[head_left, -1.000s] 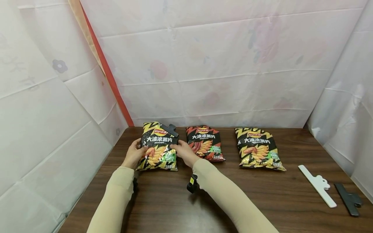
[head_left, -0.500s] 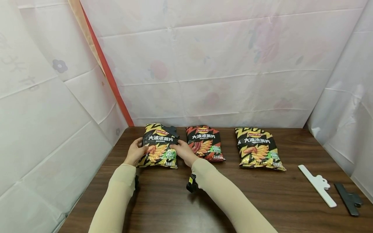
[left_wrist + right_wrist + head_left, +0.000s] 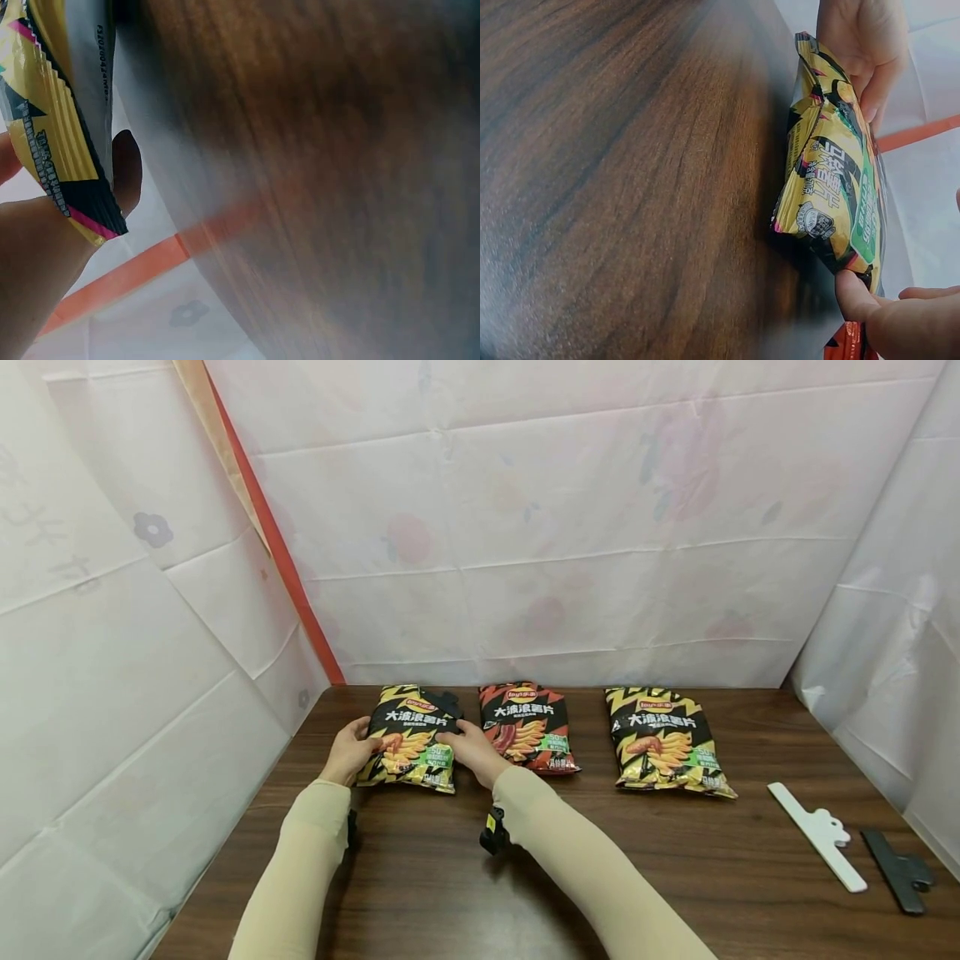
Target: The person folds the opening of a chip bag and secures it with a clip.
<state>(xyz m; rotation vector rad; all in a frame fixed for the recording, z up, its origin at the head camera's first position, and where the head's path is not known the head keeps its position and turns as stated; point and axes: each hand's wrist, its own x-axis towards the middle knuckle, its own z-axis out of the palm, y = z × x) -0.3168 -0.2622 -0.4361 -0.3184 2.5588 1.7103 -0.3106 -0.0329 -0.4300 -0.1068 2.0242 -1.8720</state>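
A yellow-and-black potato chip bag point(image 3: 408, 745) is at the left of the table, tilted back, its front facing me. My left hand point(image 3: 349, 752) grips its left edge, thumb in front. On the opposite edge, my right hand point(image 3: 476, 755) holds it, thumb on the front. A black bag clip point(image 3: 447, 703) sits across its upper right corner. In the right wrist view the bag's bottom seam point(image 3: 784, 195) is close to the wood, between the two hands. The left wrist view shows one lower corner point(image 3: 71, 157) of the bag within the left hand's fingers.
Just right of the held bag lies a red-and-black chip bag point(image 3: 525, 729). Another yellow-and-black chip bag point(image 3: 666, 743) lies farther right. A white clip point(image 3: 819, 837) and a black clip point(image 3: 896, 870) are at the right edge. White sheets point(image 3: 525, 527) wall the brown table point(image 3: 420, 877).
The held bag's top has tipped back and down toward the table, and its lower edge has risen slightly in view. Both hands keep their hold; the other bags and clips are unmoved.
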